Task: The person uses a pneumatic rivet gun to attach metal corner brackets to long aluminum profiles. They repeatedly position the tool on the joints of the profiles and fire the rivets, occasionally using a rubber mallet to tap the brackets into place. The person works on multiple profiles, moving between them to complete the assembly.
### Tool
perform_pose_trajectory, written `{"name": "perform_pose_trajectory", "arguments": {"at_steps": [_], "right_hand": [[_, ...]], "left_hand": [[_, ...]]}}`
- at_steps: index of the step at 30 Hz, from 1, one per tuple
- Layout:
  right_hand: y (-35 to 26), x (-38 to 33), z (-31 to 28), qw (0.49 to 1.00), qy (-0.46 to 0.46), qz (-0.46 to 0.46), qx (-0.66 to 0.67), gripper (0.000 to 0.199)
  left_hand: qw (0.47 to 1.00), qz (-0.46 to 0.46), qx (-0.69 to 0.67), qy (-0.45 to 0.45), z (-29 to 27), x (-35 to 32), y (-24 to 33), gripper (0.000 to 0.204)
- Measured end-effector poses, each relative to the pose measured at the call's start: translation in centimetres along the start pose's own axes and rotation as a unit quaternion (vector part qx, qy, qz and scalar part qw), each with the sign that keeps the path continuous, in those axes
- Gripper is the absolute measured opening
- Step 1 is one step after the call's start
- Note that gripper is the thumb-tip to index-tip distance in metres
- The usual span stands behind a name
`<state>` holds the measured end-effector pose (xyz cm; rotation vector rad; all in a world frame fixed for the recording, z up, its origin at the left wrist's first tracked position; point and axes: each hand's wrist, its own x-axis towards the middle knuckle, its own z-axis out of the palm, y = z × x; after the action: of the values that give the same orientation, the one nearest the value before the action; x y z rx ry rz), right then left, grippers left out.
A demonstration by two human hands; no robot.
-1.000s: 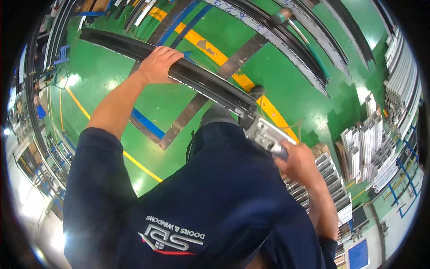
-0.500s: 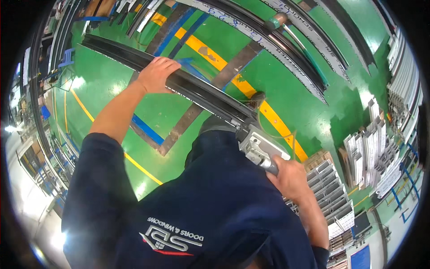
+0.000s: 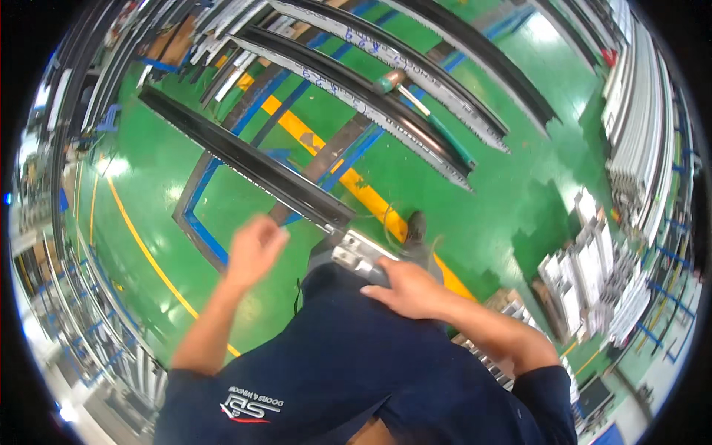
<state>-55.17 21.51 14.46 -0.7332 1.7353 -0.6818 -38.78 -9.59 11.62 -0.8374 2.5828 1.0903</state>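
A long black metal profile (image 3: 248, 165) lies slantwise in front of me, its near end meeting a silver metal tool (image 3: 356, 251) with a grey cylindrical grip. My right hand (image 3: 415, 289) is wrapped round that grip, close to my body. My left hand (image 3: 256, 251) hangs in the air on the near side of the profile, apart from it. Its fingers look curled but are smeared by motion, so whether they hold anything is not visible.
Beyond lie more black profiles (image 3: 334, 78) across blue-and-dark supports, with a green-handled mallet (image 3: 437, 126) on one. Bundles of pale profiles (image 3: 638, 148) and a wrapped stack (image 3: 586, 274) stand on the right. My shoe (image 3: 417, 226) is on the green floor near a yellow stripe.
My left hand has let go of the black profile and come back toward me. My right hand and the tool appear further left in the picture, still at the profile's end.
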Motion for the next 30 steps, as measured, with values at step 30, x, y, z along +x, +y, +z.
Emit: {"name": "perform_pose_trajectory", "arguments": {"at_steps": [30], "right_hand": [[12.7, 23.5, -22.7, 0.884, 0.218, -0.142, -0.389, 0.035]], "left_hand": [[0.683, -0.329, -0.576, 0.304, 20.5, -13.9, 21.5, 0.025]]}}
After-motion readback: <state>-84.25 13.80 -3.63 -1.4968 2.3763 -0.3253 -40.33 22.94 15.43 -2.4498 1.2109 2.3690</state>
